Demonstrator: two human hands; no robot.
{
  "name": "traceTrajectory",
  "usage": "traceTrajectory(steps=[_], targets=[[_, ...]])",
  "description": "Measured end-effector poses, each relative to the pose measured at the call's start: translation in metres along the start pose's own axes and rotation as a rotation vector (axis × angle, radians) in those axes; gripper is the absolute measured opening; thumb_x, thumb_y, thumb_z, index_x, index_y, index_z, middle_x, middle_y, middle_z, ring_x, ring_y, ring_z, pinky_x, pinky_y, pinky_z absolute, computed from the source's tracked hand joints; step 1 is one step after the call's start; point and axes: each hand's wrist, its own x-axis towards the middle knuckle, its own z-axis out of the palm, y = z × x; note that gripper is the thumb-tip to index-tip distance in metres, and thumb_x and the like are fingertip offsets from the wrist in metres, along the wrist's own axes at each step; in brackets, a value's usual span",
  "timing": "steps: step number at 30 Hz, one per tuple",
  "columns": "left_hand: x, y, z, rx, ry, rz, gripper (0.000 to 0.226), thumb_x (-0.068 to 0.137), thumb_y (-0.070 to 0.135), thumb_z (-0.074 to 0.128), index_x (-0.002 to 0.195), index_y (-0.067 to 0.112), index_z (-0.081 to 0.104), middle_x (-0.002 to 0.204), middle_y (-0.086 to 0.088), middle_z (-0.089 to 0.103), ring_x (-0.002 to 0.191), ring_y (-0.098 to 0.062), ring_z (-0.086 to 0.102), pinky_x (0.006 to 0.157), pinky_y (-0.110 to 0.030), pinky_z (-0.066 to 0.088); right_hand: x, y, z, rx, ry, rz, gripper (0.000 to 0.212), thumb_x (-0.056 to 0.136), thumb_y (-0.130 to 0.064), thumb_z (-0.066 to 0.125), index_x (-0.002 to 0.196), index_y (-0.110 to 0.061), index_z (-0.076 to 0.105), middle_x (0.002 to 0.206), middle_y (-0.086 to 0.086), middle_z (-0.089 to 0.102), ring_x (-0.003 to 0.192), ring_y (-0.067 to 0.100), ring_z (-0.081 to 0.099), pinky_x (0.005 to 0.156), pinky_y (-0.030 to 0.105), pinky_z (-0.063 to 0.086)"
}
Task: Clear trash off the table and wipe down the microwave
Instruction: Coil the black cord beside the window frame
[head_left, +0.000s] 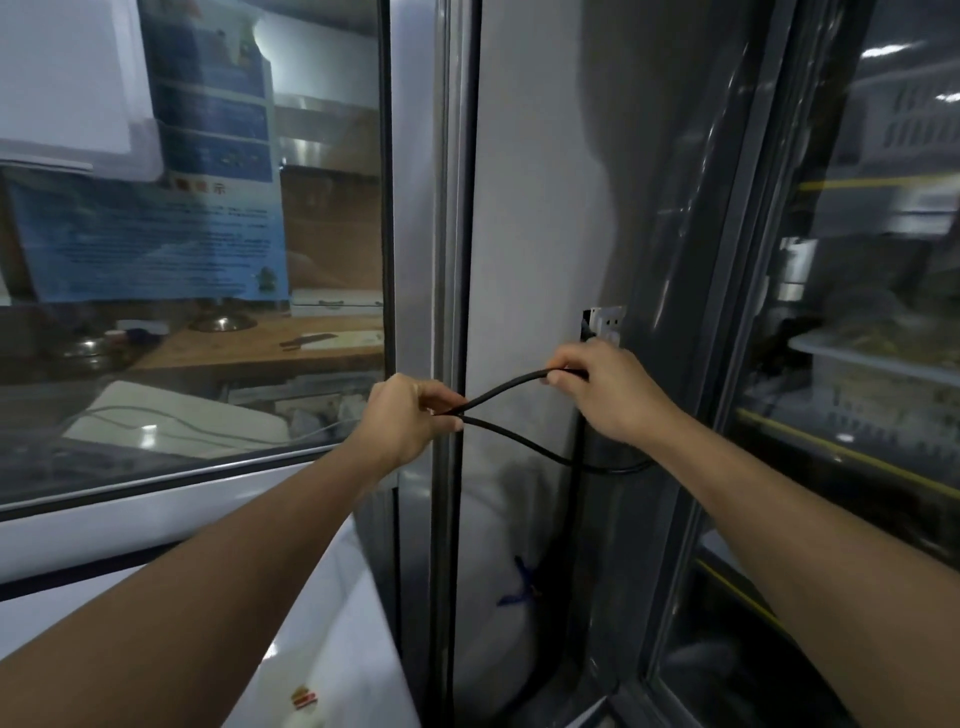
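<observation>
Left hand (410, 421), right hand (605, 387) pinch smooth round black cable (511, 387).

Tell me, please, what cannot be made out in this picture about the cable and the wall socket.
- Plug end of the black cable: head view, hidden inside the right hand.
- Wall socket: lower part covered by that hand.
- Cable's far end: lost in shadow below.
- Blue notice text: blurred.
- Left hand pinches the cable.
</observation>
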Motion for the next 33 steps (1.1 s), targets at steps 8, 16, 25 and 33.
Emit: traceTrajectory(steps=[8, 16, 25, 33], targets=[[-0.007, -0.056, 0.0, 0.137, -0.094, -0.149, 0.021, 0.083, 0.016, 0.067, 0.105, 0.016, 0.07, 0.104, -0.003, 0.066, 0.098, -0.016, 0.059, 0.082, -0.024, 0.042, -0.01, 0.04, 0.023, 0.077, 0.086, 0.043, 0.015, 0.093, -0.017, 0.053, 0.097, -0.011, 0.066, 0.092, 0.006, 0.055, 0.083, 0.017, 0.05, 0.062, 0.021, 0.027], [-0.003, -0.066, -0.008, 0.158, -0.052, -0.146, 0.018, 0.083, 0.014, 0.068, 0.1, 0.016, 0.072, 0.096, -0.002, 0.069, 0.092, -0.012, 0.06, 0.081, -0.022, 0.041, -0.019, 0.055, 0.055, 0.032, 0.064, 0.102, 0.036, 0.093, -0.014, 0.051, 0.128, -0.013, 0.049, 0.116, 0.013, 0.044, 0.108, 0.028, 0.048, 0.088, 0.022, 0.033], [0.001, -0.07, -0.007, 0.191, -0.043, -0.158, 0.017, 0.081, 0.014, 0.07, 0.098, 0.016, 0.073, 0.097, -0.002, 0.071, 0.093, -0.013, 0.063, 0.086, -0.025, 0.047, -0.024, 0.011, 0.146, -0.335, -0.143, -0.034, 0.098, 0.084, -0.045, 0.06, 0.147, -0.023, -0.011, 0.156, 0.01, -0.011, 0.143, 0.028, -0.01, 0.112, 0.047, -0.012], [0.003, -0.075, -0.008, 0.218, -0.016, -0.175, 0.014, 0.079, 0.017, 0.072, 0.093, 0.019, 0.074, 0.095, -0.002, 0.071, 0.09, -0.013, 0.064, 0.079, -0.022, 0.046, -0.019, 0.009, 0.209, -0.25, -0.145, 0.198, 0.082, 0.089, -0.059, 0.041, 0.145, -0.012, 0.006, 0.145, 0.018, 0.023, 0.132, 0.035, 0.024, 0.107, 0.052, 0.02]])
